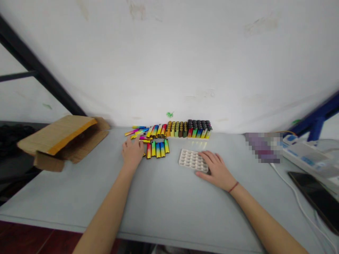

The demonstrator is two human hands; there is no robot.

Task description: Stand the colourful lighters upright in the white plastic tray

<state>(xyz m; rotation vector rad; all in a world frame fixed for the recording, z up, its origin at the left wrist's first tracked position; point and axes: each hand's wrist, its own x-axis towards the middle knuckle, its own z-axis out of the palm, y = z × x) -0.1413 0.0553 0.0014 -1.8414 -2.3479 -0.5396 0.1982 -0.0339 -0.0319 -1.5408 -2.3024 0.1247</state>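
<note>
My left hand (132,152) rests at the left end of a group of shiny rainbow-coloured tubes (158,150), shaped like lighter bodies. Its fingers are apart and slightly curled, their tips by loose tubes (144,138); no tube shows clearly in its grasp. On the right, my right hand (217,171) holds the right end of a white tray (191,159) with rows of round hollows. The fingers lie over its far right corner and the thumb is at the near edge. The hollows I can see hold no tubes.
Along the wall stand packed upright tubes with gold-brown tops (177,129) and others with black tops (198,128). An open cardboard box (71,137) lies at left. At right are a blurred purple object (265,147), a power strip (304,155), a white cable (293,190) and a phone (315,197).
</note>
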